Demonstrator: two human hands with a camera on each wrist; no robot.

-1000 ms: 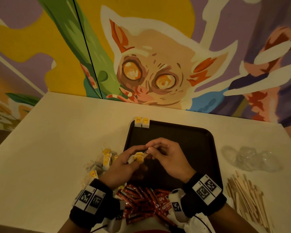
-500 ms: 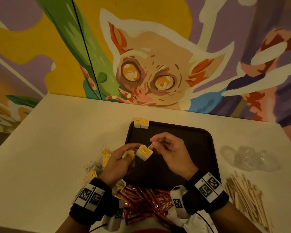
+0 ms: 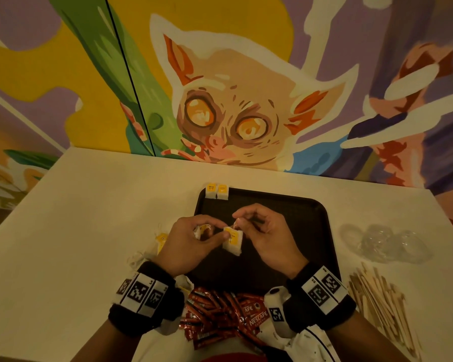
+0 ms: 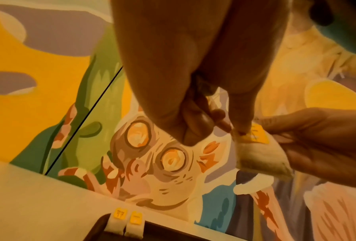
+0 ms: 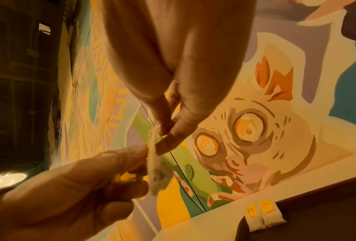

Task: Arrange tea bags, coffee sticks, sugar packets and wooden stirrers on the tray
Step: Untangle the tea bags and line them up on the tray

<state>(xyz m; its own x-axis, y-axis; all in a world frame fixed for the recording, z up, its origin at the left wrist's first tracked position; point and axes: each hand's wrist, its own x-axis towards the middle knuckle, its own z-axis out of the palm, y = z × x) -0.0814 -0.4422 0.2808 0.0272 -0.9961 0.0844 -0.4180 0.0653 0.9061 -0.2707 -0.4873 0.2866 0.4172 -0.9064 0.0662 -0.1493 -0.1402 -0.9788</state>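
A black tray (image 3: 285, 212) lies in the middle of the white table. Two tea bags (image 3: 217, 191) with yellow tags lean side by side on its far left rim, also visible in the wrist views (image 4: 127, 221) (image 5: 263, 215). Above the tray's left part, my left hand (image 3: 215, 231) holds another tea bag (image 3: 202, 229) in its curled fingers, and its thumb pinches a white tea bag (image 3: 233, 241) by the yellow tag. My right hand (image 3: 239, 221) pinches the top of that same tea bag (image 5: 157, 169) between thumb and forefinger.
A loose pile of tea bags (image 3: 158, 242) lies left of the tray. Red coffee sticks (image 3: 220, 314) are heaped at the near edge. Wooden stirrers (image 3: 382, 304) lie at the right, with crumpled clear plastic (image 3: 385, 241) behind them. A painted wall stands close behind the table.
The yellow-tagged tea bag has come out of the cluster in my left hand and now hangs between both hands. My right hand's pinch has drawn up and apart from the left.
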